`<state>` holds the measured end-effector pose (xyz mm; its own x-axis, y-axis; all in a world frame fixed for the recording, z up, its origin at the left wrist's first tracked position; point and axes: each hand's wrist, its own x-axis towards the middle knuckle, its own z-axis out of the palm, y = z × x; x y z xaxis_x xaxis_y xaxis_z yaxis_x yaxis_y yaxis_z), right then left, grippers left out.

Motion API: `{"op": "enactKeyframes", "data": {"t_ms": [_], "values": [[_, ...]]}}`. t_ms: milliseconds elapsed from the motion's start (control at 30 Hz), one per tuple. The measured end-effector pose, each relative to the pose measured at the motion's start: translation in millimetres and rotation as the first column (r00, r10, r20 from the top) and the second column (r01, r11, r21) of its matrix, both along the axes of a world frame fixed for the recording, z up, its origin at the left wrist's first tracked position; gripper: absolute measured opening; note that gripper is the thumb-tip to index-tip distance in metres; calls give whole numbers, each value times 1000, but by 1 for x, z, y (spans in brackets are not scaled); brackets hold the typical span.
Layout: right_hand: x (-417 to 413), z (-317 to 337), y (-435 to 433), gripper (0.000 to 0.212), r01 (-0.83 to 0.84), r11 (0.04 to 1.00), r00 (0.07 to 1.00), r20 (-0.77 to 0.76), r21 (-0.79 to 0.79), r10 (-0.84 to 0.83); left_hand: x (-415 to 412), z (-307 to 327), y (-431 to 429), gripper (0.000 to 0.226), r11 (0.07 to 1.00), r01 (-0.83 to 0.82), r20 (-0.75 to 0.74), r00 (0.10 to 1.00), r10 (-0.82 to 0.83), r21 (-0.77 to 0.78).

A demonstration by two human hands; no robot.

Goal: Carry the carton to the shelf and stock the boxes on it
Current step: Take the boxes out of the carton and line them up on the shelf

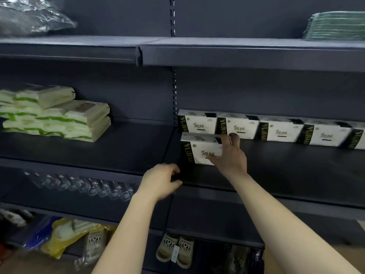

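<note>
Right grip (230,155) closed round the right end of one white box (199,149), thumb on its front face, fingers over the top. The box stands upright on the middle shelf (296,167), just in front of the far row of boxes (280,131), at its left end. Left grip (161,178) curled at the shelf's near edge, beside the box's lower left corner; cannot tell if it holds anything. Green-and-white packs (55,113) stacked far left.

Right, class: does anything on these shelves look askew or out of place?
The green-and-white packs at the left of the middle shelf are stacked unevenly, layers staggered and skewed. The white boxes stand in a neat row.
</note>
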<state>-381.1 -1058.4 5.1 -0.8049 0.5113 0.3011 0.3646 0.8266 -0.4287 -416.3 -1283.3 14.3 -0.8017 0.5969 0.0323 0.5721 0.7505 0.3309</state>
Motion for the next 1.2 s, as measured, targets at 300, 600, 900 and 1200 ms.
{"op": "enactKeyframes", "data": {"t_ms": [300, 600, 900, 1200], "values": [[-74, -1, -3, 67, 85, 996, 996, -13, 25, -85, -71, -2, -3, 39, 997, 62, 28, 998, -64, 43], [-109, -2, 3, 67, 128, 991, 991, 28, 36, -130, -99, -6, -7, 38, 994, 91, 32, 995, -94, 62], [-98, 3, 5, 76, 10, 970, 997, -75, -242, -29, -93, -7, -14, 40, 993, 110, 1, 994, -110, 34], [-28, 11, -7, 79, -17, 926, 997, -75, -378, -12, -50, -8, 4, 44, 987, 157, -72, 985, -154, 36]]}}
